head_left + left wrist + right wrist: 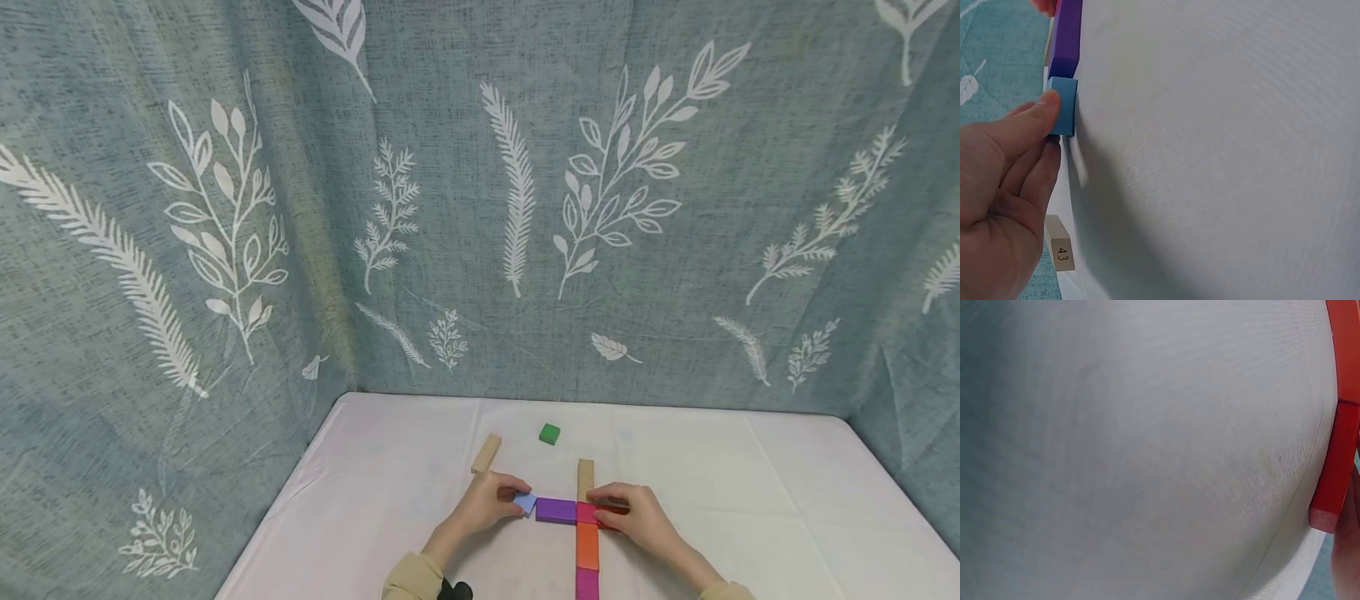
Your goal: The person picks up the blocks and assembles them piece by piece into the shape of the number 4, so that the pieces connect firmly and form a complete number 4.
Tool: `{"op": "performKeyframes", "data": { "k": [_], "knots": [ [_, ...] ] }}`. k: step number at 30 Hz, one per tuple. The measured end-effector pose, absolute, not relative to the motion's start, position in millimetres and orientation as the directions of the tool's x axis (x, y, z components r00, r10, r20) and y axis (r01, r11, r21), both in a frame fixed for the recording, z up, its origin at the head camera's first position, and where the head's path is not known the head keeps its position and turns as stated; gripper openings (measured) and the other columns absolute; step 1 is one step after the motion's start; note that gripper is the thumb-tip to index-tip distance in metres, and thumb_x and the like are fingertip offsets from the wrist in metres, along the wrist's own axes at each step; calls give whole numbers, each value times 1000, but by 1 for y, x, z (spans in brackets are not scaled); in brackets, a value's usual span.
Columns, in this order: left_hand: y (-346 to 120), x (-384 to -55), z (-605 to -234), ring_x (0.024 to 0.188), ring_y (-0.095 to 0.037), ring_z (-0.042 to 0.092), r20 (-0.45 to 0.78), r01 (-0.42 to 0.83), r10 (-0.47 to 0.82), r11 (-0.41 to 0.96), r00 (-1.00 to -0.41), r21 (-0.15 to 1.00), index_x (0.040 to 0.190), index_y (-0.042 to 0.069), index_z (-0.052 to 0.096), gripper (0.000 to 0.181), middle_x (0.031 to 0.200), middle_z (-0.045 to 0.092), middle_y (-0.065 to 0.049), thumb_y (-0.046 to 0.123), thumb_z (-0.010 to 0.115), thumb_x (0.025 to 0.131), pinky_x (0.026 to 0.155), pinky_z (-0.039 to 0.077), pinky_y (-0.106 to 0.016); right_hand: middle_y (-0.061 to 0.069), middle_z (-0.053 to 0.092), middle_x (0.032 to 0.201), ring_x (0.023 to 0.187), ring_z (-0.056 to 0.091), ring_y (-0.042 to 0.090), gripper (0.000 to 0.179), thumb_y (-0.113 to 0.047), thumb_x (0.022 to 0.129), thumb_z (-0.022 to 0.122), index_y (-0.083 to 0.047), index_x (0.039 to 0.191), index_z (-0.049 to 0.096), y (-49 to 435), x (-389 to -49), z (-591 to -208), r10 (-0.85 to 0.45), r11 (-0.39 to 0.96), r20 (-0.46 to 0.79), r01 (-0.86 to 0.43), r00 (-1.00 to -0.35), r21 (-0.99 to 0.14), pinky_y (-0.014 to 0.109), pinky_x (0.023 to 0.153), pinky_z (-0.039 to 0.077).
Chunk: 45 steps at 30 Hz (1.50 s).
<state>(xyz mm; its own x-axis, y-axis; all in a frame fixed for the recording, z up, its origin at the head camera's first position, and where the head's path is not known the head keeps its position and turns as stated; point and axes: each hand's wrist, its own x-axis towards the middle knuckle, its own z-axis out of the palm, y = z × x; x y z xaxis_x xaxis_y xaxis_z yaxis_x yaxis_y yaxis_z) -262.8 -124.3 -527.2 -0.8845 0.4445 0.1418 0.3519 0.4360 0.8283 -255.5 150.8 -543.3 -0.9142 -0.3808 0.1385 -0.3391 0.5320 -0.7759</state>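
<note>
A light blue block (526, 502) is pinched between the thumb and fingers of my left hand (483, 502), close against the left end of a purple block (556, 511). My right hand (637, 517) holds a red block (1336, 465), partly hidden under its fingers in the head view. That red block lies right of a pinkish-red block (586, 512) where a cross of blocks meets. Below the crossing run an orange block (588, 546) and a magenta block (587, 582); above it stretches a plain wooden block (586, 477).
Another plain wooden block (487, 453), marked 43 on its end, lies slanted beyond my left hand. A green block (550, 433) sits farther back on the white-covered table (697, 450). Dark round objects (455, 591) show by the left sleeve. A leaf-patterned curtain (450, 208) hangs behind.
</note>
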Motion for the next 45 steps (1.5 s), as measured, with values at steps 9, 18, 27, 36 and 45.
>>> {"op": "performKeyframes", "data": {
  "k": [9,18,27,36,45],
  "knots": [
    [-125,-264,-530,105,-31,66,118,342,450,459,-885,820,102,-7,68,27,107,69,-21,-5,72,75,91,54,-29,7,72,104,98,68,23,24,-9,83,70,-6,107,70,151,-255,-544,-385,529,146,-347,-911,-774,26,82,58],
    [-126,-264,-530,107,-32,65,113,337,456,448,-883,828,104,-7,68,28,108,69,-21,-5,72,76,92,54,-30,6,72,105,99,67,23,24,-9,84,69,-6,108,70,151,-254,-545,-387,522,149,-349,-910,-778,27,83,57],
    [-127,-263,-531,108,-34,64,111,337,462,443,-880,831,106,-7,67,30,109,68,-21,-5,72,76,92,54,-29,7,72,105,99,68,23,24,-9,84,69,-6,108,70,149,-251,-543,-386,525,155,-355,-909,-774,27,83,57],
    [-128,-260,-528,109,-34,63,122,344,463,432,-878,834,108,-7,66,33,111,68,-21,-3,73,75,93,53,-30,6,72,104,99,67,24,24,-10,84,70,-6,108,70,148,-250,-544,-378,533,150,-348,-913,-771,28,83,58],
    [-128,-258,-525,110,-35,63,134,334,425,440,-895,834,109,-6,65,34,113,67,-21,-2,73,76,94,52,-32,7,72,104,98,68,23,24,-8,83,70,-6,107,71,146,-248,-543,-366,537,143,-334,-920,-775,27,82,58]
  ]
}}
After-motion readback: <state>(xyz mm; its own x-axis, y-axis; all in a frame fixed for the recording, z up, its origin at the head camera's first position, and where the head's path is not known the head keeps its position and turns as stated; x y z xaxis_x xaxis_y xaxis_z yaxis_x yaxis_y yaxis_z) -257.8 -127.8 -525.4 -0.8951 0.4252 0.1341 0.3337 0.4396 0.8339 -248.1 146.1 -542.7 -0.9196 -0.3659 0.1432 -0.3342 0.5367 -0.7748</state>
